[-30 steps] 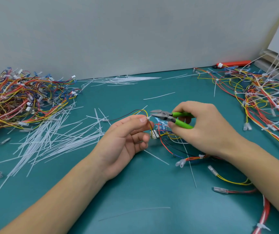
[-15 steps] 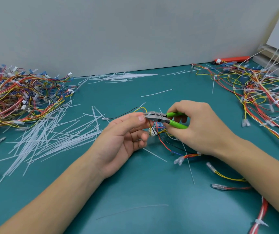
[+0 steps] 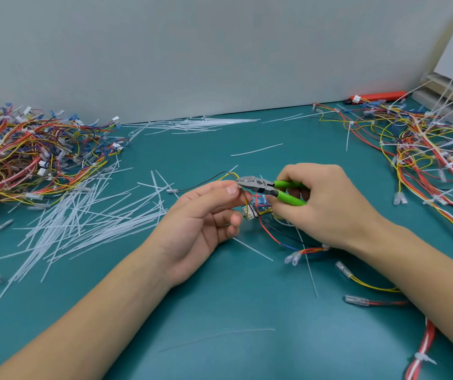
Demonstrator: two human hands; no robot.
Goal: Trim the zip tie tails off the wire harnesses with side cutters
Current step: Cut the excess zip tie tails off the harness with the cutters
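the left hand [image 3: 206, 215] pinches the wire harness [image 3: 261, 212] between thumb and forefinger at centre counter, with the other fingers loosely curled below. the right hand [image 3: 321, 204] grips the green handles of the side cutters [image 3: 263, 187]. the cutters' long axis runs left to right, nose pointing left, and its tip meets the left hand's pinch point. the jaws appear nearly together at the tip; whether a zip tie tail sits between them cannot be told, as it is too fine to see there.

judgement: the cut turns on this one spot. the tie head lies just right of the left fingertips [image 3: 230, 189], so the blade works touching or just beside skin. the right hand is the working hand; the left only presents the bundle.

the harness's loose leads trail near and right, under the right wrist, ending in clear-sleeved terminals [image 3: 292, 259]. a white connector [image 3: 248, 213] hangs just below the cutters.

surroundings: a heap of cut tails [image 3: 82, 218] lies to the left on the teal counter [image 3: 233, 311], a pile of harnesses [image 3: 28, 157] far left, and another pile with long uncut tails [image 3: 425, 154] far right. an orange tool [image 3: 376, 97] lies at the far wall. nothing obstructs the cut; a stray wire near the jaws is the risk.
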